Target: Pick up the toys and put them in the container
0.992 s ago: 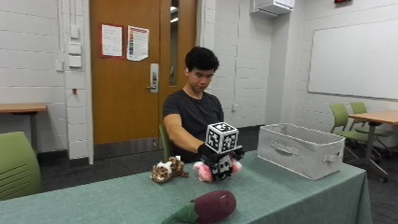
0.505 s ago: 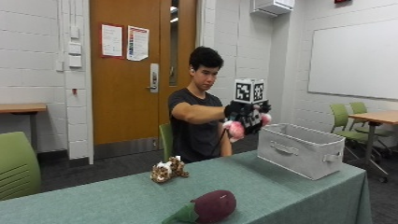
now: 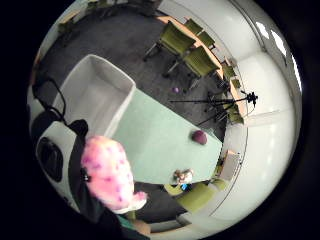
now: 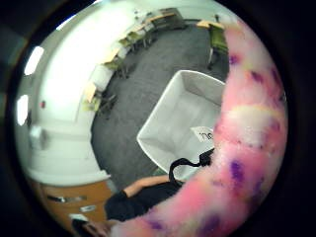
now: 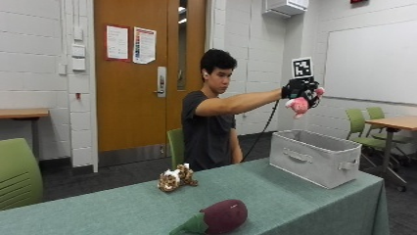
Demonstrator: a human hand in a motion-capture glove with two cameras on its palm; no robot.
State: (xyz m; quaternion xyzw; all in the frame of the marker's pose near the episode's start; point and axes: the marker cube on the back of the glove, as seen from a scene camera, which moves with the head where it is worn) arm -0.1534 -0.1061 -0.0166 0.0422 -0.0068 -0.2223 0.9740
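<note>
Toys and container: pink plush toy (image 5: 299, 105) held high above the grey fabric container (image 5: 315, 157), gloved right hand (image 5: 300, 90) curled round it.
Container open-topped at 3 o'clock on the green table (image 5: 287, 205); aubergine plush (image 5: 222, 216) at 6 o'clock, spotted plush (image 5: 174, 178) at 9 o'clock. Probably light, soft, squashy, unbreakable; best gripped round the body's middle.
</note>
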